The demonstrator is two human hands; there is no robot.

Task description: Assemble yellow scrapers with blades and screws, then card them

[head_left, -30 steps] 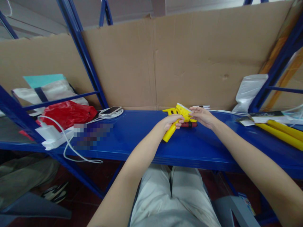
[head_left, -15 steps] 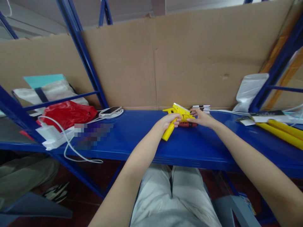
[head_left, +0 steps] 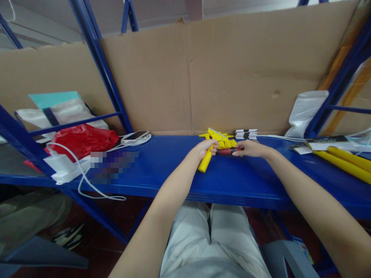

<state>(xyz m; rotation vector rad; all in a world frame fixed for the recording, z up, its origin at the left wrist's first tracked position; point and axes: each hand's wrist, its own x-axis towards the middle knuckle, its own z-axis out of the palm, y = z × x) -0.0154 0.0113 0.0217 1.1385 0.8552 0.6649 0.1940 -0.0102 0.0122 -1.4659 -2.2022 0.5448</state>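
My left hand (head_left: 206, 147) is wrapped round the thick round handle of a yellow plastic tool (head_left: 218, 135), held over the shelf's blue top. A pale strip runs along the upper edge of its angular head; its exact kind is not clear. Just below that head lies a red-and-black screwdriver-like handle (head_left: 226, 151). The fingers of my right hand (head_left: 247, 148) close on its right end, hiding whatever is there. Right behind my right hand sits a small stack of white and black pieces (head_left: 245, 134).
A cardboard sheet (head_left: 232, 77) stands along the back. To the left are a phone (head_left: 137, 135) on coiled white cable, a red bag (head_left: 87, 138) and a white power strip (head_left: 68, 173). Yellow tubes (head_left: 344, 164) and a silvery pouch (head_left: 307, 110) are at right.
My right hand has left the head of the yellow tool and moved down onto the red-and-black handle. The yellow tool's head has tilted slightly; my left hand keeps its grip.
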